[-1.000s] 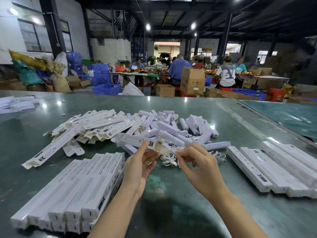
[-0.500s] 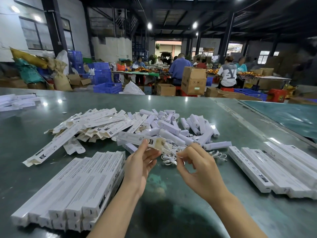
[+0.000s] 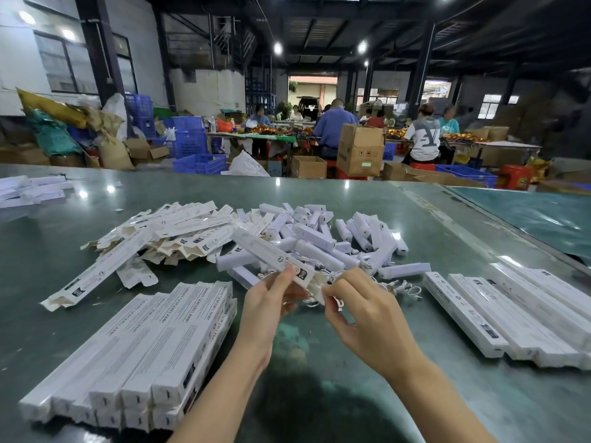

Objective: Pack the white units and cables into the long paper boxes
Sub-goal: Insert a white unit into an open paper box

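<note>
Evidently, the step in hand was the filling of one long paper box [image 3: 271, 255], judged from how it was held: its near end was gripped between the thumb and curled fingers of the left hand [image 3: 275, 302], and the box slanted up and away to the left, raised off the table [image 3: 319, 362]. Its near flap appeared to be open just between the two hands.

Left of the left hand, and nearer the person, a stack of closed boxes [image 3: 153, 346] lay in rows. Farther out to the left, a heap of flat, unfilled cartons [image 3: 166, 231] was spread.

Between the hands, a white cable [image 3: 332, 278] was seen at the box mouth; the right hand [image 3: 361, 311] was curled, its thumb and fingertips pinching what was taken to be that cable's end. How much of the cable was already inside could not be told.

Beyond the right hand, the pile of white units [image 3: 323, 238] lay, with loose cables [image 3: 406, 287] at its near edge. Well to the right, more finished boxes [image 3: 511, 318] were laid side by side.

The next move was judged to call for the cable to be fed fully in, and the flap to be tucked shut without the wire being caught.
</note>
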A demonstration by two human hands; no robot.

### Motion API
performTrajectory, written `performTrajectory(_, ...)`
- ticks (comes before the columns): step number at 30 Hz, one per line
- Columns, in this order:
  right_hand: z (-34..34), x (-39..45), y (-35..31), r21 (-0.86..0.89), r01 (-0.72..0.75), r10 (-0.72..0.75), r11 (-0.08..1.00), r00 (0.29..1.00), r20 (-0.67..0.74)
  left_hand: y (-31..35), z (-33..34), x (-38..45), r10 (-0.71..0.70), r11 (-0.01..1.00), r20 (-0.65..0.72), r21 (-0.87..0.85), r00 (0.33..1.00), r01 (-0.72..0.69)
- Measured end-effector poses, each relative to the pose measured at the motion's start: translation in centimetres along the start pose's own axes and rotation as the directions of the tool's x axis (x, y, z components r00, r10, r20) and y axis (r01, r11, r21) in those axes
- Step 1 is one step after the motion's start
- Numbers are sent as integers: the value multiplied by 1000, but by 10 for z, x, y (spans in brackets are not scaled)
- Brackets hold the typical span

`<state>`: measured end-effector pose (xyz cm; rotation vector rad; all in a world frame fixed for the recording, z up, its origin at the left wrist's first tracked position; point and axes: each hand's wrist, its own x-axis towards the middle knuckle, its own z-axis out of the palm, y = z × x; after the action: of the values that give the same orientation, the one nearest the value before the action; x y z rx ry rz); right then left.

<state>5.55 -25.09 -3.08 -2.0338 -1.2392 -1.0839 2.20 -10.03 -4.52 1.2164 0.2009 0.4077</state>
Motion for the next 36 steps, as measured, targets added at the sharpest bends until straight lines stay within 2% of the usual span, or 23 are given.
performTrajectory(15, 6, -3, 1, -60, -162, 150, 985, 975, -164, -1, 12, -11, -79, 993, 159, -69, 984, 91)
performTrajectory(18, 10, -4, 2, -8, -183, 178, 983, 966, -185, -1, 11, -10, -81, 992, 166, -84, 983, 96)
performTrajectory(25, 8, -5, 0, 199, -169, 191, 965, 977, -97, 0, 8, -6, -114, 980, 147, -148, 982, 136)
performTrajectory(28, 7, -5, -2, 184, -150, 159, 971, 987, -31, 1, 7, -5, -120, 974, 136, -176, 983, 144)
performTrajectory(30, 8, -5, 1, 135, -146, 153, 980, 987, -46, 1, 7, -6, -124, 974, 139, -172, 983, 147)
performTrajectory(32, 9, -5, 4, 141, -158, 170, 977, 983, -73, 2, 8, -7, -128, 976, 147, -158, 981, 151)
performTrajectory(36, 10, -4, 3, 290, -253, 275, 923, 961, -40, 3, 9, -8, -139, 973, 143, -164, 980, 162)
